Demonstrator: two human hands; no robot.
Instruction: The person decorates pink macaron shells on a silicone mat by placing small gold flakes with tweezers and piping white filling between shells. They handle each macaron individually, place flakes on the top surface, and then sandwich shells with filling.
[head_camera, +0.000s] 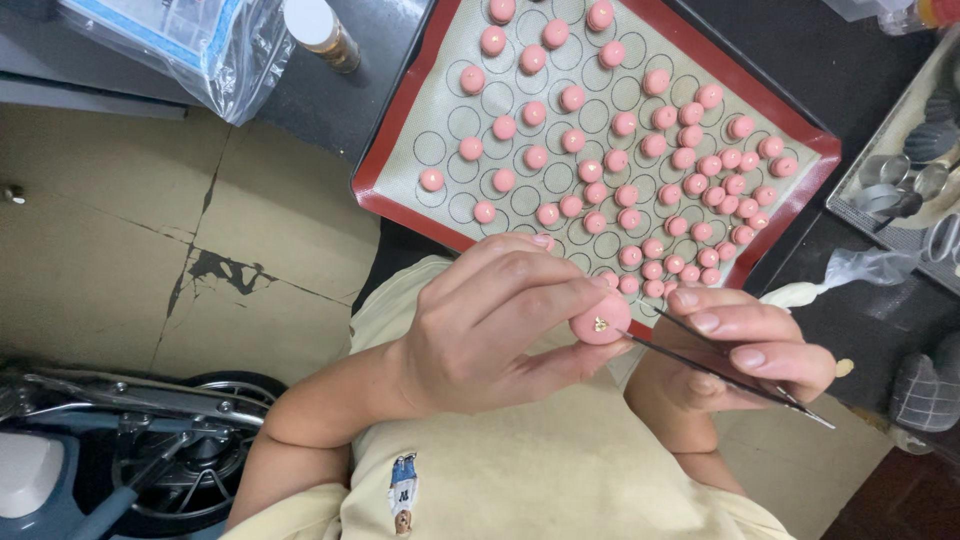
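One pink macaron shell (600, 320) is up off the counter, pinched between the thumb and fingertips of the left hand (490, 325), with a single small gold fleck sitting on its face. The right hand (745, 350) has its fingers closed around one pair of long dark tweezers (725, 368), whose tips rest against the shell's lower edge; I can't tell from here whether the tips are pressed together. Both forearms come up from the cream shirt, wrists bent inward so the two hands meet just below the one baking mat (640, 40), a grey sheet with a red border and printed circles. The mat carries dozens of small pink shells (571, 97), too many to count exactly, spaced out at the left and crowded at the right. One white piping bag (830, 280) lies just beside the right hand, and one metal tray (905, 150) sits at the far right.
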